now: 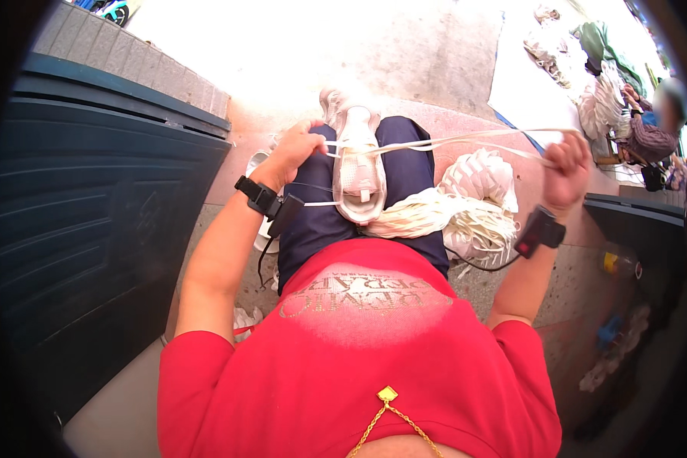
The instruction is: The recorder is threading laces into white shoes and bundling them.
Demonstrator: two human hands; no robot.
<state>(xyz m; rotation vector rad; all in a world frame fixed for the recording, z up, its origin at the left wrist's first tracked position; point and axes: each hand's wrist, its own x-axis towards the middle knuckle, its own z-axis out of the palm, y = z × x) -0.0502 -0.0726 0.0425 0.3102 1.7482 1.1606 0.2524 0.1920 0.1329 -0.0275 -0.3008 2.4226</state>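
"Where is that shoe (359,177) sitting?"
"It's lying on the lap (313,229) — looking light, soft and bendy, so I'd be holding its sides."
"What's being held?"
"The left hand (299,150) is pinching a lace (333,143); the right hand (566,169) is curling around long laces (450,140)."
"Are you counting?"
"Yes — one shoe on the lap, one lace bundle (408,216), two hands."

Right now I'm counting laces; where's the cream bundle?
In the head view, the cream bundle lies right of centre, across the right thigh, beside the lap shoe.
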